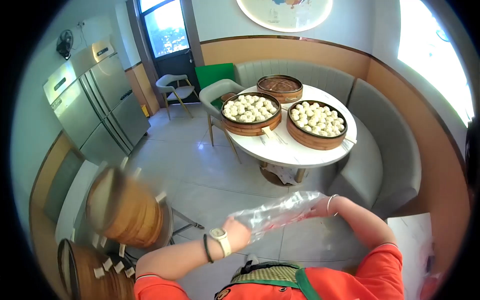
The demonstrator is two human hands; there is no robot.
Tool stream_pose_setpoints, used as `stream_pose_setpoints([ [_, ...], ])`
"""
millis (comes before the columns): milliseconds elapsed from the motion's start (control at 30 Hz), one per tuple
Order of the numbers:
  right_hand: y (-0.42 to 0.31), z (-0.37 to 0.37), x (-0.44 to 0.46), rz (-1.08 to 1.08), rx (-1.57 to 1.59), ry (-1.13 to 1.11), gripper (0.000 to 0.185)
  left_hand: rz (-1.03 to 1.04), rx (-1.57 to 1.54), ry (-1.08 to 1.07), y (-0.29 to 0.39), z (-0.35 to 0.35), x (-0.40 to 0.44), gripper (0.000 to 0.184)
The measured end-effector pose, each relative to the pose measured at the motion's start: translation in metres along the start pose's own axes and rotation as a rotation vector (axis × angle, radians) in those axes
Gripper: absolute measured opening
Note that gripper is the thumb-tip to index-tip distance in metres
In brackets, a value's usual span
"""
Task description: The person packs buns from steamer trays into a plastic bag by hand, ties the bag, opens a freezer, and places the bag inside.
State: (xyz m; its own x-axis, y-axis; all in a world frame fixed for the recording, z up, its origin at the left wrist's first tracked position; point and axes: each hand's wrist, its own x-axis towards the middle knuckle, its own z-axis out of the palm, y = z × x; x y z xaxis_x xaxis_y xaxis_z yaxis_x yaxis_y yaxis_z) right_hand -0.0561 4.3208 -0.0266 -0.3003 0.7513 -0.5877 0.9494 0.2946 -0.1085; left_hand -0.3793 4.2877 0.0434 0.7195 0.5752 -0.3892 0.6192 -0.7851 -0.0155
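Note:
A clear plastic bag (272, 215) is stretched between my two hands in front of my body. My left hand (237, 234), with a pale watch and a dark band at the wrist, is closed on the bag's left end. At the bag's right end, my right hand (317, 206) grips it, a bangle on that wrist. Beyond them, a round white table (280, 156) bears a steamer of white buns (250, 108) on the left, another steamer of buns (317, 119) on the right, and a third steamer (280, 85) behind, whose inside looks brown.
Stacked wooden steamers (135, 215) stand at the lower left, with more (90, 275) below. A steel refrigerator (102, 100) is at the left wall. A grey chair (220, 92) and a curved bench (390, 145) flank the table. A white surface (410, 245) lies at lower right.

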Motion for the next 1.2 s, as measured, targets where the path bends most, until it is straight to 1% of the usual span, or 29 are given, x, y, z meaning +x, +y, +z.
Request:
stream_pose_setpoints([
  [33, 0.013, -0.015, 0.023, 0.028, 0.159, -0.004, 0.043, 0.007, -0.003, -0.016, -0.019, -0.008, 0.016, 0.035],
  [67, 0.027, -0.031, 0.048, 0.058, 0.323, -0.003, 0.043, 0.017, 0.069, 0.026, -0.039, -0.018, 0.033, 0.044],
  [100, 0.049, -0.04, 0.077, -0.01, 0.249, 0.002, 0.04, 0.03, 0.143, 0.074, -0.055, -0.028, 0.051, 0.053],
  [133, 0.057, -0.055, 0.097, -0.076, 0.174, 0.004, 0.039, 0.044, 0.145, 0.061, -0.069, -0.036, 0.068, 0.053],
  [200, 0.058, -0.099, 0.136, 0.246, 0.059, 0.145, 0.032, 0.065, 0.115, 0.093, -0.103, -0.051, 0.108, 0.068],
  [233, 0.062, -0.114, 0.161, 0.266, 0.0, 0.225, 0.032, 0.05, 0.147, 0.127, -0.122, -0.051, 0.131, 0.064],
  [267, 0.069, -0.128, 0.188, 0.285, -0.06, 0.306, 0.033, 0.057, 0.138, 0.119, -0.142, -0.053, 0.155, 0.064],
  [333, 0.085, -0.174, 0.241, 0.405, 0.118, 0.598, 0.035, -0.003, 0.035, 0.232, -0.188, -0.069, 0.206, 0.061],
  [400, 0.117, -0.212, 0.305, 0.511, 0.129, 0.686, 0.036, -0.026, 0.021, 0.218, -0.235, -0.095, 0.258, 0.058],
  [467, 0.132, -0.26, 0.351, 0.617, 0.064, 0.522, 0.039, -0.154, -0.139, 0.28, -0.279, -0.105, 0.307, 0.051],
  [533, 0.154, -0.283, 0.398, 0.617, -0.061, 0.612, 0.039, -0.298, -0.087, 0.256, -0.327, -0.119, 0.357, 0.04],
  [600, 0.177, -0.294, 0.449, 0.612, -0.096, 0.583, 0.036, -0.345, -0.139, 0.283, -0.383, -0.096, 0.407, 0.031],
  [633, 0.183, -0.303, 0.467, 0.595, -0.088, 0.418, 0.037, -0.332, -0.155, 0.274, -0.404, -0.091, 0.425, 0.031],
  [667, 0.187, -0.31, 0.481, 0.575, -0.082, 0.251, 0.038, -0.366, -0.223, 0.203, -0.421, -0.084, 0.438, 0.026],
  [700, 0.184, -0.32, 0.485, 0.533, -0.145, 0.142, 0.037, -0.402, -0.288, 0.132, -0.435, -0.081, 0.451, 0.024],
  [733, 0.184, -0.323, 0.492, 0.537, -0.147, 0.128, 0.037, -0.395, -0.298, 0.124, -0.444, -0.07, 0.463, 0.024],
  [767, 0.182, -0.321, 0.5, 0.49, -0.164, 0.154, 0.036, -0.336, -0.255, 0.155, -0.451, -0.054, 0.471, 0.023],
  [800, 0.181, -0.319, 0.504, 0.446, -0.175, 0.173, 0.036, -0.271, -0.213, 0.178, -0.457, -0.046, 0.478, 0.025],
  [833, 0.179, -0.316, 0.498, 0.357, -0.096, 0.272, 0.044, -0.271, -0.292, -0.014, -0.459, -0.052, 0.48, 0.036],
  [867, 0.178, -0.32, 0.496, 0.368, -0.079, 0.245, 0.044, -0.25, -0.298, -0.039, -0.462, -0.059, 0.476, 0.036],
  [933, 0.182, -0.34, 0.498, 0.216, -0.018, 0.011, 0.066, -0.026, -0.436, -0.003, -0.476, -0.072, 0.474, 0.062],
  [967, 0.18, -0.342, 0.499, 0.226, -0.014, 0.0, 0.066, -0.068, -0.577, -0.064, -0.485, -0.062, 0.48, 0.073],
  [1000, 0.174, -0.341, 0.499, 0.286, 0.142, 0.002, 0.077, -0.058, -0.585, -0.068, -0.483, -0.054, 0.483, 0.073],
  [1033, 0.169, -0.338, 0.498, 0.342, 0.296, 0.006, 0.089, -0.105, -0.482, 0.016, -0.478, -0.047, 0.482, 0.074],
  [1067, 0.163, -0.329, 0.499, 0.344, 0.297, -0.004, 0.089, -0.154, -0.377, 0.096, -0.474, -0.041, 0.483, 0.075],
  [1100, 0.157, -0.316, 0.501, 0.33, 0.203, 0.098, 0.089, -0.107, -0.515, 0.05, -0.475, -0.042, 0.487, 0.083],
  [1133, 0.153, -0.311, 0.503, 0.316, 0.112, 0.203, 0.089, -0.105, -0.515, 0.042, -0.475, -0.041, 0.493, 0.083],
  [1167, 0.152, -0.308, 0.504, 0.327, 0.252, 0.213, 0.077, -0.112, -0.486, 0.1, -0.473, -0.039, 0.498, 0.083],
  [1200, 0.155, -0.303, 0.507, 0.329, 0.26, 0.203, 0.077, -0.118, -0.459, 0.155, -0.472, -0.036, 0.501, 0.083],
])
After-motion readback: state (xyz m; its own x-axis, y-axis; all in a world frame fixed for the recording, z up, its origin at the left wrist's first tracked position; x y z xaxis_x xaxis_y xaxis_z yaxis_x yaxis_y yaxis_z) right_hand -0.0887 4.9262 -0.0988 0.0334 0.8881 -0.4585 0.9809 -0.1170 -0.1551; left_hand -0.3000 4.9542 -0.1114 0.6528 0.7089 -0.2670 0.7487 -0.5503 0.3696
